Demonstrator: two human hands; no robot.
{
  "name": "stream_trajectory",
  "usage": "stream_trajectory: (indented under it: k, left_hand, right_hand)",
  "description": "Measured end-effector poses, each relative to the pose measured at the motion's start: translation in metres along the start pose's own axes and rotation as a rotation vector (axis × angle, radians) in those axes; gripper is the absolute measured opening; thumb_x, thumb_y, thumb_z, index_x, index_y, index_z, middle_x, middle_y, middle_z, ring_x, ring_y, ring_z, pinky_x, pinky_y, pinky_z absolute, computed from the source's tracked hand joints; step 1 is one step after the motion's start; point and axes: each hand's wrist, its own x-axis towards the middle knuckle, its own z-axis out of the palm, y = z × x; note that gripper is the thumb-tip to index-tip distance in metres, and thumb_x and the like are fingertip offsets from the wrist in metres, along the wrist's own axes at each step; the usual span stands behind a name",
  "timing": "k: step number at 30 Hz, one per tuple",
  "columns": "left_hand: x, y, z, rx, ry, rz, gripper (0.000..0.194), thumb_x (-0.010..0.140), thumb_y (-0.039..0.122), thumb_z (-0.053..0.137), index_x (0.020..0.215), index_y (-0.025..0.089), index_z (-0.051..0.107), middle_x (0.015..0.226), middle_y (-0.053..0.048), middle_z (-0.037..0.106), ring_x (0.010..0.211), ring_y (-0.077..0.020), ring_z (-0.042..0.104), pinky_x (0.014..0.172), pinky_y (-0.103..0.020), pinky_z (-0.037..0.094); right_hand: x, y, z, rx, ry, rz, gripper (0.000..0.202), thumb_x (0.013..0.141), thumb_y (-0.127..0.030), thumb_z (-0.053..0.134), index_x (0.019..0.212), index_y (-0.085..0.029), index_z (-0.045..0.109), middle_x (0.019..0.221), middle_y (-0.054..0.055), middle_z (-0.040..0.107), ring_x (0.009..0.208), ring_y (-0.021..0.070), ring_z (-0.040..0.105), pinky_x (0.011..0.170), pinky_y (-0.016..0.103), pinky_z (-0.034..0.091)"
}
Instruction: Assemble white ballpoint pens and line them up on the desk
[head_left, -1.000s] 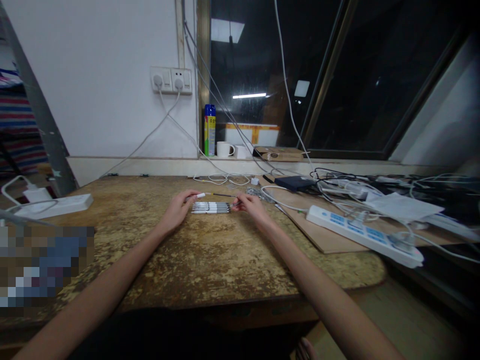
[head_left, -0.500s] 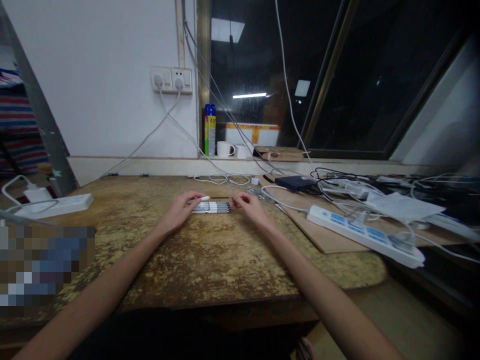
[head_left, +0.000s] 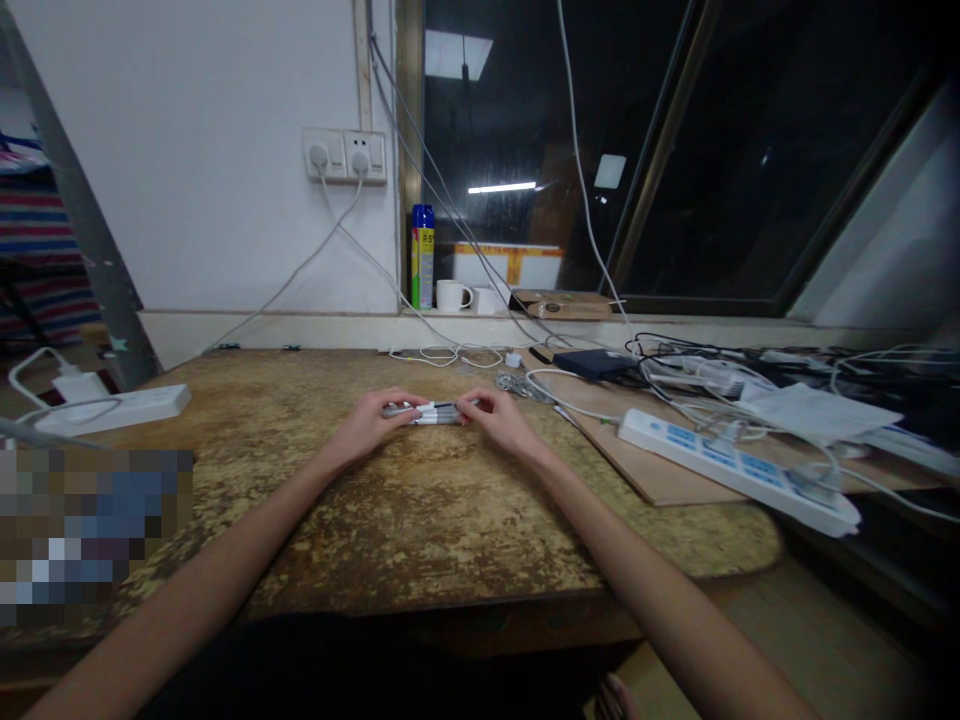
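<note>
My left hand [head_left: 373, 418] is closed, its thumb and fingers pinching the left end of a slim white-and-dark pen part [head_left: 445, 405]. Opposite it, my right hand [head_left: 489, 413] pinches the dark right end of the same piece. Just under and in front of this piece, several white-and-grey pens [head_left: 439, 417] lie side by side on the worn wooden table [head_left: 390, 530]. Fingers of both hands cover the ends of the row, and the fine detail of the held piece is too small to make out.
A small clear plastic bag [head_left: 517, 385] lies beyond my right hand. To the right are a brown board [head_left: 660, 480], a white power strip [head_left: 735, 470], a dark box [head_left: 592, 364] and tangled cables. Another power strip [head_left: 120, 412] is at left. A mug [head_left: 451, 296] and spray can [head_left: 422, 258] stand on the sill.
My hands have come closer together, and the thin dark rod that spanned the gap now shows only a short length beside the white part. Both hands have dipped slightly toward the row of pens.
</note>
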Motion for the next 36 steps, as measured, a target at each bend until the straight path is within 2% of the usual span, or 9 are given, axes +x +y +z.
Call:
stream_trajectory:
  k: [9,16,25,36]
  left_hand:
    - [0.000,0.006,0.000,0.027,0.030,0.014,0.032,0.096,0.043,0.060,0.115,0.024,0.078,0.112,-0.007,0.075,0.103,-0.0260,0.067,0.094,-0.038,0.048]
    - [0.000,0.004,0.003,-0.022,0.021,-0.005,0.032,0.097,0.044,0.059,0.114,0.024,0.078,0.115,-0.007,0.077,0.106,-0.0263,0.068,0.097,-0.039,0.048]
    - [0.000,0.011,0.004,-0.046,0.033,-0.025,0.032,0.097,0.045,0.060,0.113,0.025,0.078,0.116,-0.007,0.077,0.108,-0.0274,0.068,0.099,-0.041,0.048]
    - [0.000,0.003,0.005,-0.044,0.068,-0.028,0.033,0.095,0.047,0.061,0.112,0.024,0.078,0.113,-0.007,0.077,0.105,-0.0270,0.068,0.097,-0.040,0.049]
  right_hand:
    - [-0.001,-0.001,0.001,0.130,-0.051,0.071,0.037,0.086,-0.052,0.066,0.079,-0.017,0.074,0.073,0.004,0.071,0.069,0.0173,0.062,0.070,0.028,0.047]
    - [0.000,-0.002,0.001,0.126,-0.008,0.033,0.032,0.083,-0.049,0.071,0.080,-0.017,0.073,0.076,0.004,0.073,0.072,0.0171,0.062,0.074,0.028,0.047]
    - [0.002,-0.001,0.000,0.179,0.021,0.056,0.032,0.082,-0.049,0.073,0.086,-0.017,0.075,0.078,0.005,0.074,0.074,0.0184,0.066,0.076,0.030,0.050]
    - [-0.003,-0.011,0.004,0.141,0.013,0.076,0.032,0.079,-0.049,0.073,0.078,-0.017,0.074,0.074,0.005,0.073,0.072,0.0176,0.063,0.074,0.029,0.049]
